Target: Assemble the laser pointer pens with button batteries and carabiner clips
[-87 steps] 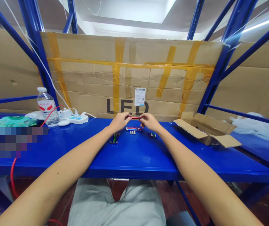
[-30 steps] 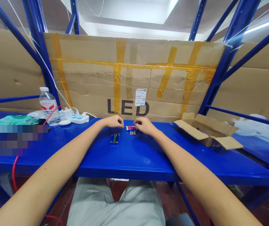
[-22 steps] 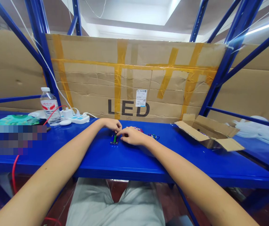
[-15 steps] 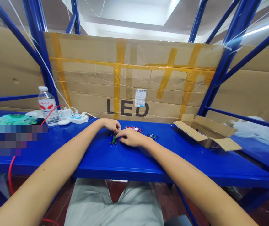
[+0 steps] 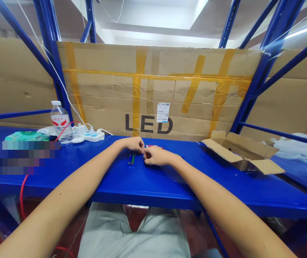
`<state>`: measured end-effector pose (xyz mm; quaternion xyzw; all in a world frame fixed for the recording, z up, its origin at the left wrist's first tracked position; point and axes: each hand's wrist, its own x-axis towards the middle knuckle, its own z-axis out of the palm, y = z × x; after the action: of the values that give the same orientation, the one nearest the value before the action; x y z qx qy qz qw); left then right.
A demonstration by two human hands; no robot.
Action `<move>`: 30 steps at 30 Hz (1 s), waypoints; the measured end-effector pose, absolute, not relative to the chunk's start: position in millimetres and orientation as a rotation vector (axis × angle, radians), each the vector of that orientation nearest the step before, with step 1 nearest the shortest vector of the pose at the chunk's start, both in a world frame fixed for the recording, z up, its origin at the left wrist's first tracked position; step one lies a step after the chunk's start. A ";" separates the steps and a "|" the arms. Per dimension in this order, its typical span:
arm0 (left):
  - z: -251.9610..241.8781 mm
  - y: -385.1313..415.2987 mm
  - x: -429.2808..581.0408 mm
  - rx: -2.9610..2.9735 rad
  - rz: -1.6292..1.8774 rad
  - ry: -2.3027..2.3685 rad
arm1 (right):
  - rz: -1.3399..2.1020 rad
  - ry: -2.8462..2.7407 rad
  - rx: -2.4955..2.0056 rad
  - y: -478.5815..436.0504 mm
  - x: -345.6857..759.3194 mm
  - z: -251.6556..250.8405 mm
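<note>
Lying side by side on the glossy blue metal tabletop (image 5: 121,181), a slim shiny blue tube (image 5: 129,159) and a slim shiny green tube (image 5: 133,159) are being shadowed at their far ends by the bare left hand (image 5: 135,144). Its curled fingertips are being brought against, or almost against, those of the bare right hand (image 5: 156,156); whether anything is being pinched there by either hand cannot be told. Behind the right hand, a row of slim red-and-silver tubes (image 5: 151,146) is being mostly hidden, only a thin strip being shown. Beside the right wrist, a small bluish piece (image 5: 180,156) is being covered except for one edge, its shape being left unclear. Farther right, an open brown cardboard box (image 5: 220,151) is being seen with its dark contents too small to make out. At the left, a clear plastic bottle with a white cap (image 5: 61,123) is being crossed by a thin red cable (image 5: 66,126), and a white power strip (image 5: 92,136) is being partly overlapped by its plugs. Nearer, a teal packet (image 5: 25,136) is being bordered by a pixelated patch, whatever is beneath being concealed. Both forearms are being cut off by the lower edge.
</note>
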<state>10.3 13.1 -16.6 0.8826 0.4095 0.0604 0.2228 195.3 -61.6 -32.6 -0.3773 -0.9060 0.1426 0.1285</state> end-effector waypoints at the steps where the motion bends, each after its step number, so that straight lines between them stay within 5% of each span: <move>1: -17.0 11.6 11.7 2.435 0.176 1.125 | 0.459 -2.558 -1.145 -57.5 201.1 -31.4; 8: -15.6 -5.7 25.6 2.452 0.147 1.203 | 0.706 -2.112 -1.171 -28.6 244.8 -21.2; 19: -13.0 -14.3 30.1 2.520 0.065 1.205 | 0.538 -2.135 -1.163 -20.7 254.9 -21.4; 30: -24.8 -11.8 45.5 2.836 0.411 1.171 | 0.476 -2.192 -1.191 -10.9 256.2 -28.5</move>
<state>45.5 -11.8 -24.8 0.9159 0.3781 0.1329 0.0228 256.2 -10.9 -28.5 -0.4478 -0.8243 0.1792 0.2965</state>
